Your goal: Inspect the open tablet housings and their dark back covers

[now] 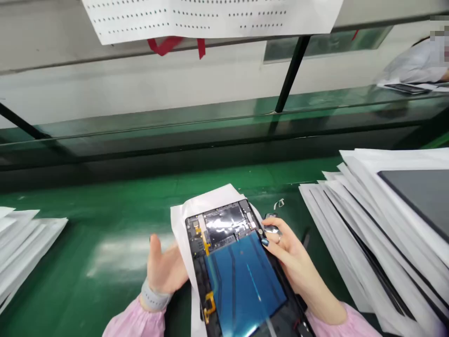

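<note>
An opened tablet (242, 281), tilted up towards me, shows its circuit boards, orange flex cables and a large blue battery. My right hand (287, 248) grips its right edge, thumb on the front face. A small shiny dark object (272, 229) lies by those fingers; its kind is unclear. Behind the tablet is a white paper sheet (210, 199), which sticks out at the top and left. My left hand (166, 267) is at the left side, thumb raised and apart, palm towards the tablet; its fingertips are hidden behind the sheet.
On the right stands a tall stack of white sheets (336, 234) with dark panels between them. More white sheets (31, 243) lie at the left on the green bench (115, 224). A small white strip (279, 203) lies beyond the tablet. A person's sleeve (414, 63) shows across the partition.
</note>
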{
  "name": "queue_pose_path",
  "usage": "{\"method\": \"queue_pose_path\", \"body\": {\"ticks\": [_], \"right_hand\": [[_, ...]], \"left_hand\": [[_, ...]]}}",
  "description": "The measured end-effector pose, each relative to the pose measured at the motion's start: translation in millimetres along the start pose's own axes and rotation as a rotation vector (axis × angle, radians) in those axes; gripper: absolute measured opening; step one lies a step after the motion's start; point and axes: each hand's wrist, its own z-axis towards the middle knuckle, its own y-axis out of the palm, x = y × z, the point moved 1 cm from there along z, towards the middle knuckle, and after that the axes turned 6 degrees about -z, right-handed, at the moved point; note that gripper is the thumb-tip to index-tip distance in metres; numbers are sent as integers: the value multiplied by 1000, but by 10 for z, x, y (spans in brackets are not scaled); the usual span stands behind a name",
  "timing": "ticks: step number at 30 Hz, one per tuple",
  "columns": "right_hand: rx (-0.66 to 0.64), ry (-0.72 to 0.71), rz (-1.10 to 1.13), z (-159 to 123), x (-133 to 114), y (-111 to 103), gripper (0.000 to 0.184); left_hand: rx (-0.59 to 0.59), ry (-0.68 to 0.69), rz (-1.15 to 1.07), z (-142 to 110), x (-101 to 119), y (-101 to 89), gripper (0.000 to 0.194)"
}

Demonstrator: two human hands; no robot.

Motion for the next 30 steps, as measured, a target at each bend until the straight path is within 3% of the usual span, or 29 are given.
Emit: {"method": "queue_pose_path", "body": {"ticks": [2,6,11,15,22,30], "right_hand": [[66,-38,-8,-7,1,-26,41],[135,-144,-97,-38,2,-38,28],[228,-379,-337,-92,-59,-13,19],[300,-492,-517,-146,-31,-58,15],[306,-506,-590,-180,68,-98,7],[299,-478,-582,-192,92,-76,5]], "left_hand": [[58,23,46,-50,-119,-108,69],[178,-21,151,-133,-238,-181,22],[103,-156,-63,-71,-248,-36,41],[30,-119,-179,-14,-220,26,44],[93,-215,112,-157,-231,-55,26],[243,-287,232,-184,-301,32,30]]}}
